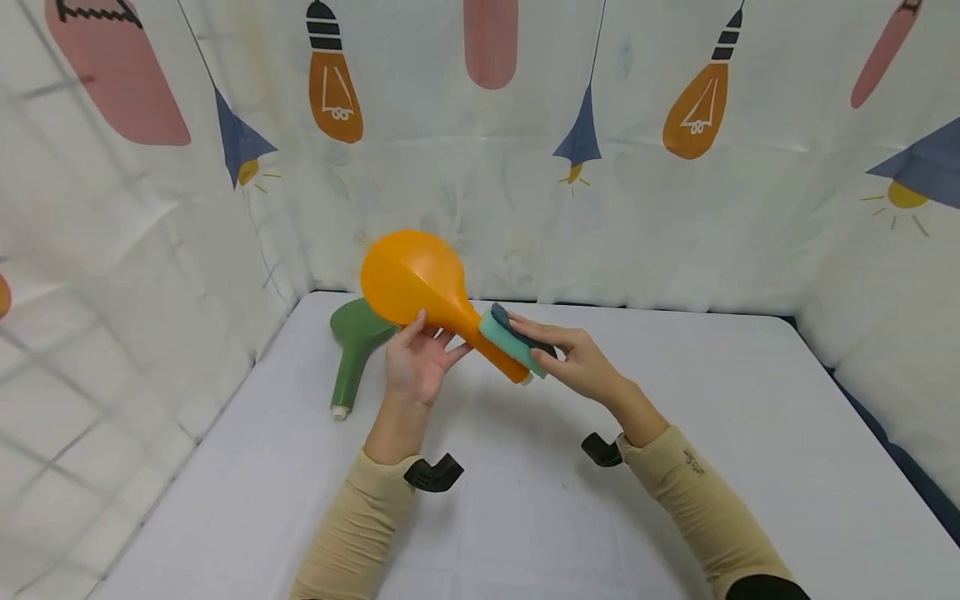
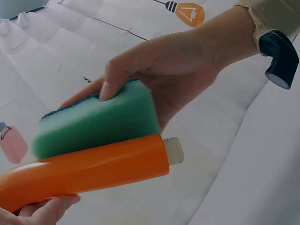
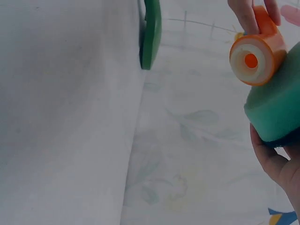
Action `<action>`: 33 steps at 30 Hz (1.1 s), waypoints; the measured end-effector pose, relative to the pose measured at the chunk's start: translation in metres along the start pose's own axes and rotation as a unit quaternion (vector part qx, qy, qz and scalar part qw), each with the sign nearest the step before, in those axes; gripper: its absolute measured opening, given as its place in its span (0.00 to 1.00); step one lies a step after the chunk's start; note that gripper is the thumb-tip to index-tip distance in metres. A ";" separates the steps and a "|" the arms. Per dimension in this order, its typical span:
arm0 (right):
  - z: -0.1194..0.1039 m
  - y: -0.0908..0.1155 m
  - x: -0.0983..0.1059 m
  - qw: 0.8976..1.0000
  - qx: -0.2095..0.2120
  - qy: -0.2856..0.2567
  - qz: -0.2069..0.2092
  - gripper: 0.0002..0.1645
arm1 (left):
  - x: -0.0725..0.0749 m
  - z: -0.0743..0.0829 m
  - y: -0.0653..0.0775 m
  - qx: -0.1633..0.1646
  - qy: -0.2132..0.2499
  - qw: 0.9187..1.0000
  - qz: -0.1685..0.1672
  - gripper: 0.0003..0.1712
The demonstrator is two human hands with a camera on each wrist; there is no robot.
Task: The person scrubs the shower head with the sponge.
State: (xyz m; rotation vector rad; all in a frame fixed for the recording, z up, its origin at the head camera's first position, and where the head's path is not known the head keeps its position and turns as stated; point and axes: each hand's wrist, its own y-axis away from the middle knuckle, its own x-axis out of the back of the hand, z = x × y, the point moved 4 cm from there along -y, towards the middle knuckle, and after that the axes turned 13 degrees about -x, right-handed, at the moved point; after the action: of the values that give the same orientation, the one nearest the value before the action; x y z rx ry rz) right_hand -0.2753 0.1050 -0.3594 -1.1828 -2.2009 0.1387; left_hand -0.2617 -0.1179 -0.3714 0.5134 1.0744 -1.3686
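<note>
An orange shower head (image 1: 420,279) is held up above the table by my left hand (image 1: 422,362), which grips it near the neck. Its handle slants down to the right and ends in a pale, hollow threaded stub (image 2: 174,151). My right hand (image 1: 581,362) pinches a sponge (image 1: 512,337) with a teal soft side and a dark scouring layer. The sponge's teal side (image 2: 101,124) lies against the handle in the left wrist view. Behind my left hand, a green shower head (image 1: 352,350) rests on the table, its face partly hidden by the orange one.
A white-covered table (image 1: 600,517) spreads beneath both arms. Pale fabric (image 1: 480,183) printed with lamps and bulbs hangs behind it and at both sides. Dark curved pieces (image 1: 435,473) stick out from both sleeve cuffs.
</note>
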 end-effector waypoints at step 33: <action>-0.034 -0.007 -0.043 0.863 0.187 0.450 0.136 0.32 | 0.002 -0.012 0.001 -0.020 -0.076 0.995 0.055 0.20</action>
State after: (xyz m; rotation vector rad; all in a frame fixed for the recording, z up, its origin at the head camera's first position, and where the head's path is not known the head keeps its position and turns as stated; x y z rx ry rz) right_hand -0.2434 0.0606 -0.3510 -1.0269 -1.1216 0.0934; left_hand -0.2651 -0.1091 -0.3788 0.4261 0.9355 -1.2665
